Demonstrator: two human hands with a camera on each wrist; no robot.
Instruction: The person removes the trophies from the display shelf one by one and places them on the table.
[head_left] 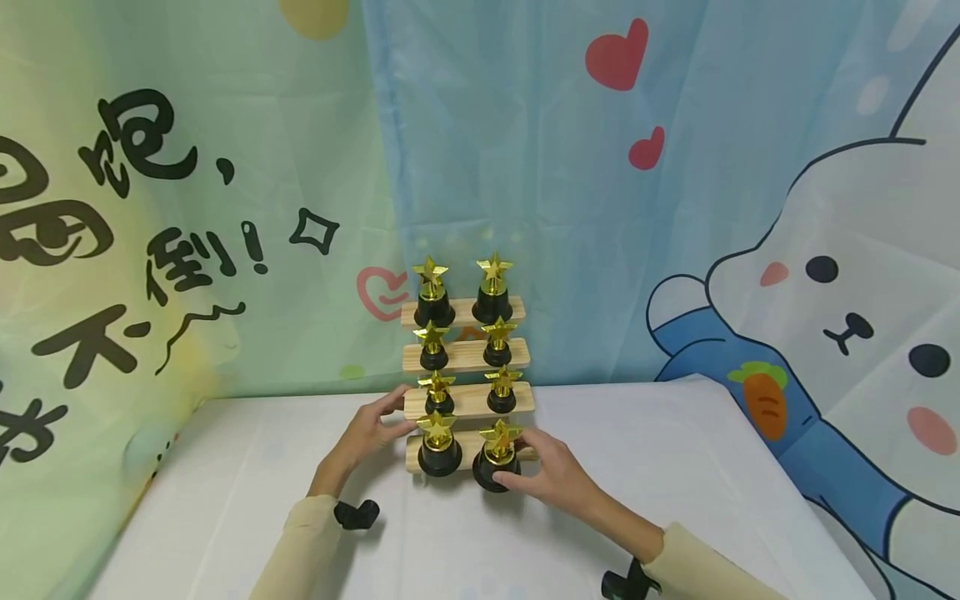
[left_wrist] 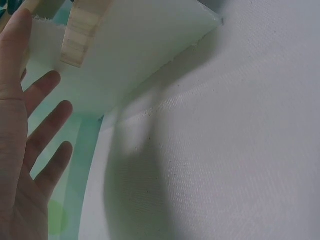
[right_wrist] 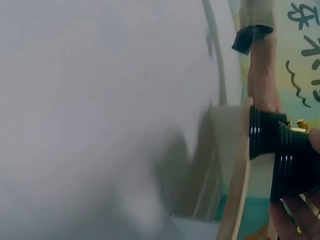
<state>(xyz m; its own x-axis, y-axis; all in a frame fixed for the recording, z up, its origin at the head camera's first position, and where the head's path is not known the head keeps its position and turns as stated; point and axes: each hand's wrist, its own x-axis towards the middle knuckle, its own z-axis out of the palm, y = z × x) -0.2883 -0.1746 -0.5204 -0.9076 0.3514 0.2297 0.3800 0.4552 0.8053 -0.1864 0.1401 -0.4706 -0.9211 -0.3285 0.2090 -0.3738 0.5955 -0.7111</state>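
Observation:
A tiered rack of pale wooden shelves (head_left: 465, 357) bears gold star trophies with black bases, in two columns. My right hand (head_left: 558, 475) grips a star trophy (head_left: 491, 473) by its black base, thumb in front, at the right of the lowest shelf (head_left: 412, 454). In the right wrist view, a gap shows between that base and the shelf edge (right_wrist: 239, 192). Beside it stands another trophy (head_left: 439, 458). My left hand (head_left: 375, 429) is at the rack's left side, fingers spread and fairly straight in the left wrist view, one digit against the wood.
The rack stands on a white-covered table (head_left: 240, 483), near its back edge. Behind hangs a printed curtain (head_left: 540, 208) with hearts, writing and a cartoon bear. A pale side panel (left_wrist: 135, 40) of the rack shows in the left wrist view. Each wrist wears a black device (head_left: 356, 514).

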